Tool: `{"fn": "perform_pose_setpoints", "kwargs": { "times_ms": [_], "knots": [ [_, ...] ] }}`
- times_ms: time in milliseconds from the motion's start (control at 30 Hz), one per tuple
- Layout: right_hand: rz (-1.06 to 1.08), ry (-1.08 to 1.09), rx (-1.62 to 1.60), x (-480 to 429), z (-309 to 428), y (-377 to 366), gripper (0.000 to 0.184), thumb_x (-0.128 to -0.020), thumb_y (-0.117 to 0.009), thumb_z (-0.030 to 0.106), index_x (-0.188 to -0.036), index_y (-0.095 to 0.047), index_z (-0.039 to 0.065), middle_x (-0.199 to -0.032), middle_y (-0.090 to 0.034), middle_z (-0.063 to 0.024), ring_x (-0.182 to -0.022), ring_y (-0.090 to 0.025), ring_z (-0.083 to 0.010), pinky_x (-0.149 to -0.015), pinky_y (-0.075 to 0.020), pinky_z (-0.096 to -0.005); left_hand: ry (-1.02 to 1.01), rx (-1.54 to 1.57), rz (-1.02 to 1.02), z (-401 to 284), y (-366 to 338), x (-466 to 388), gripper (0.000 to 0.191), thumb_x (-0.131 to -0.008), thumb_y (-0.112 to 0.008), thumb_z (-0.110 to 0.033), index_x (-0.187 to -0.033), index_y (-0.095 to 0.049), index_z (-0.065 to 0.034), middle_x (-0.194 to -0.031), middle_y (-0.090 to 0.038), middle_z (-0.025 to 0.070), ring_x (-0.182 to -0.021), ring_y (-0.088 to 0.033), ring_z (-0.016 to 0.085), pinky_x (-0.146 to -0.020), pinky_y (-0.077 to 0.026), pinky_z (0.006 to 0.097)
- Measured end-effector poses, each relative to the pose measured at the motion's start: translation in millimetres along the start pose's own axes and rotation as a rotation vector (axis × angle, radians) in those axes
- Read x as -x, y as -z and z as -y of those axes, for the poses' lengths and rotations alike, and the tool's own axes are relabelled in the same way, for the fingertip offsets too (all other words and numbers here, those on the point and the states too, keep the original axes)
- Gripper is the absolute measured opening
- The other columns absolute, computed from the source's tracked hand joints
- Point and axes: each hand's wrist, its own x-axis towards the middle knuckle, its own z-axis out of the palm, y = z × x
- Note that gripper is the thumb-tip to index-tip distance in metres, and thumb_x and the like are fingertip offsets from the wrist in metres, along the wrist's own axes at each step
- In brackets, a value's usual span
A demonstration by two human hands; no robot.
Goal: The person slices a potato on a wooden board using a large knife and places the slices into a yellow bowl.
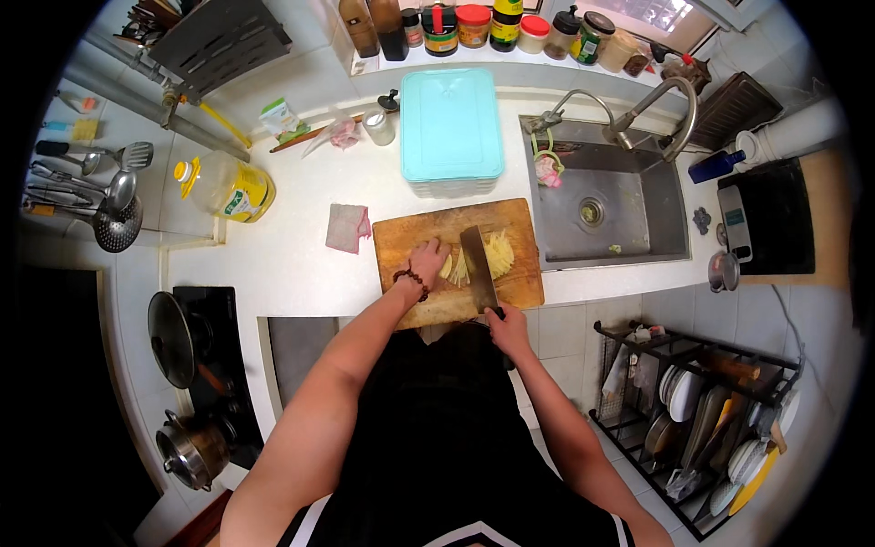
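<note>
A worn wooden cutting board (437,314) lies at the counter's front edge. My right hand (508,327) grips the dark handle of a cleaver (480,268), whose broad blade stretches away from me over the board. Right of the blade is a heap of thin pale-yellow shreds (500,254), perhaps potato. More slices (458,269) lie between the blade and my left hand (429,258). That hand rests on the board with its fingers bent down at the slices; whether it grips a piece underneath is hidden. A beaded bracelet circles its wrist.
Behind the board stands a box with a turquoise lid (451,123). A cloth (347,228) lies left of the board, with an oil jug (236,191) farther left. On the right is a steel sink (608,198). Pots stand by the cooktop (205,301) at left; a dish rack (697,410) is lower right.
</note>
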Motion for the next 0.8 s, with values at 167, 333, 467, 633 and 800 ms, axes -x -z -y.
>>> {"fn": "perform_pose_setpoints", "kwargs": {
  "times_ms": [167,333,467,633,800],
  "knots": [
    [-0.039,-0.101,-0.074,14.5,21.1,11.5,0.021,-0.098,-0.07,0.019,-0.1,-0.073,-0.001,-0.06,-0.059,-0.0044,-0.053,-0.058,-0.0128,-0.053,-0.0459,-0.0327,-0.064,0.125,0.102,5.9,19.0,-26.7,0.084,-0.065,-0.093,-0.016,-0.139,-0.055,-0.0076,-0.134,-0.051,0.0224,-0.123,-0.056,0.043,-0.101,-0.051,0.0467],
    [-0.117,-0.141,-0.169,30.1,30.1,4.6,0.021,-0.102,-0.066,0.016,-0.085,-0.062,0.003,-0.058,-0.051,0.0021,-0.045,-0.048,-0.0082,-0.041,-0.0368,-0.0277,-0.143,-0.023,0.353,22.1,22.7,-51.5,0.084,-0.062,-0.094,-0.01,-0.137,-0.056,-0.0075,-0.138,-0.051,0.021,-0.126,-0.056,0.041,-0.101,-0.052,0.0457],
    [-0.174,-0.204,-0.21,43.2,27.8,-1.6,0.02,-0.102,-0.065,0.014,-0.085,-0.062,0.004,-0.058,-0.05,0.0029,-0.045,-0.047,-0.0078,-0.04,-0.0365,-0.0271,-0.287,-0.146,0.418,-2.2,48.8,-59.2,0.064,-0.073,-0.089,-0.009,-0.129,-0.06,-0.0056,-0.137,-0.053,0.0222,-0.119,-0.063,0.04,-0.093,-0.059,0.0438],
    [-0.175,-0.225,-0.234,51.1,37.6,-19.6,0.02,-0.102,-0.065,0.014,-0.085,-0.061,0.005,-0.058,-0.049,0.0036,-0.045,-0.047,-0.0074,-0.04,-0.0363,-0.0267,-0.389,-0.279,0.375,13.3,54.9,-54.9,0.044,-0.079,-0.087,-0.019,-0.118,-0.07,-0.0072,-0.128,-0.063,0.0174,-0.116,-0.067,0.034,-0.089,-0.059,0.0438],
    [-0.203,-0.157,-0.084,53.9,43.2,-27.8,0.017,-0.099,-0.068,0.016,-0.093,-0.068,0.0,-0.06,-0.058,-0.0066,-0.05,-0.055,-0.0151,-0.048,-0.0432,-0.0344,-0.105,0.203,0.204,38.2,82.2,-25.8,0.037,-0.078,-0.09,-0.027,-0.101,-0.068,-0.0066,-0.092,-0.071,0.0084,-0.092,-0.07,0.028,-0.078,-0.058,0.0403]
  ]
}}
